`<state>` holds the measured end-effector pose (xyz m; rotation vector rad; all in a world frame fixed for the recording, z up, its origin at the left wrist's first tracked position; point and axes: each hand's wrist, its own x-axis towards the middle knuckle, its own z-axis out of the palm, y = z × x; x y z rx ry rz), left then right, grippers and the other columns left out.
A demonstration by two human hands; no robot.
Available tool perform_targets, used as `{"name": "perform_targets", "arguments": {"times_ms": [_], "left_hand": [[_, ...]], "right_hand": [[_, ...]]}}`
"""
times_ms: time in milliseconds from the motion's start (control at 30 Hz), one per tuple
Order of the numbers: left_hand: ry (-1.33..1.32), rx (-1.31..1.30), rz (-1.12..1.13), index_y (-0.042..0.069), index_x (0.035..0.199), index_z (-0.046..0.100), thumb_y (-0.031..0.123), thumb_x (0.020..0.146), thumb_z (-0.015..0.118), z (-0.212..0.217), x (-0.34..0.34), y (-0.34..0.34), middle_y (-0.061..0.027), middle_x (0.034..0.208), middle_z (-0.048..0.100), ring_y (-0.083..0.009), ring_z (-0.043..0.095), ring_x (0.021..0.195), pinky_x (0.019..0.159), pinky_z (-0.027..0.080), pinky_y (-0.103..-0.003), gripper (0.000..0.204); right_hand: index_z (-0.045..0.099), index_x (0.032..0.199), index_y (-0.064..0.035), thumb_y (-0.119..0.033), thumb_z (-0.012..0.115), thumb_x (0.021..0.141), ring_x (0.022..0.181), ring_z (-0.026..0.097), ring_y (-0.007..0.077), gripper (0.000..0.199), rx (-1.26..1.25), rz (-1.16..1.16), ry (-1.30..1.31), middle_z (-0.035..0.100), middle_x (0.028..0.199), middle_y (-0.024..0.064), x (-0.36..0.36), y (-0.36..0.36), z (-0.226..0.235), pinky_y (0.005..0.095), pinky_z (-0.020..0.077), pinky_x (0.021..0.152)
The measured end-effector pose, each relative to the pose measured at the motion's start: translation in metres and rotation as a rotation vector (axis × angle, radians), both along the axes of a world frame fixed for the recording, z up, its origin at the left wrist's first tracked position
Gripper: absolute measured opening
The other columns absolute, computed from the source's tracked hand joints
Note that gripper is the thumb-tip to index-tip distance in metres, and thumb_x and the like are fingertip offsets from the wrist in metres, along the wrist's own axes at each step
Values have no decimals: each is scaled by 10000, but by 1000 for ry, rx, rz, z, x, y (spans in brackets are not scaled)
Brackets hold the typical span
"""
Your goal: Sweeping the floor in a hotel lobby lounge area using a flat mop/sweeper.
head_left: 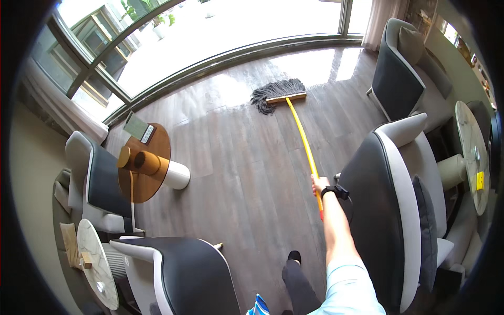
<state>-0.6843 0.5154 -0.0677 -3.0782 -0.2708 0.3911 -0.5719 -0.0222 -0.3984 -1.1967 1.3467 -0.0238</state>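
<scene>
My right hand (320,185) is closed around the yellow handle of a mop (301,128), near the handle's red lower end. A dark band with a small black device sits on that wrist. The handle slants away from me to the mop's wide head of grey strands (281,89), which lies flat on the wood-look floor (236,173). Around the strands the floor shines near the window. My left hand is out of view. At the bottom edge a blue and white patterned thing (259,305) shows only in part.
Dark-backed armchairs (367,215) stand on the right, with a marble-topped table (471,157) beyond. To the left are a round wooden table (160,184), another armchair (197,275) and a marble table (97,265). A window frame (226,60) bounds the far side.
</scene>
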Motion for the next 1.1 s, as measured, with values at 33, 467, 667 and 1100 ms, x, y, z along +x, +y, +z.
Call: {"name": "perform_targets", "arguments": {"times_ms": [33,467,667,1100], "left_hand": [[-8,2,15,13,1233,268,313,635,663,5,-11,12,-253,1170,360,-389,329,1092,907,282,-419,777],[-474,-310,-285,-14,1175,311,188,563,680,13,-144,143,-194,1161,357,-360,299,1109,932,227,-440,743],[519,-752,-505,79,1105,434,227,687,601,52,-252,133,-141,840,556,-275,549,796,700,436,-371,473],[816,-554,-277,20,1048,499,34,713,567,104,-520,258,-101,874,590,-147,537,794,693,430,-258,342]], "right_hand": [[445,612,-64,-380,510,772,365,414,132,360,23,57,21,413,478,27,-12,8,4,284,371,331],[381,782,-44,-279,468,824,627,465,222,254,1318,-160,-440,415,653,97,-319,398,141,372,432,656],[478,852,-29,-301,484,818,871,510,261,274,1578,96,-279,527,899,136,-420,554,235,376,392,824],[477,763,-34,-71,484,767,564,542,202,37,1162,-108,-42,489,624,63,-618,621,163,396,487,596]]}}
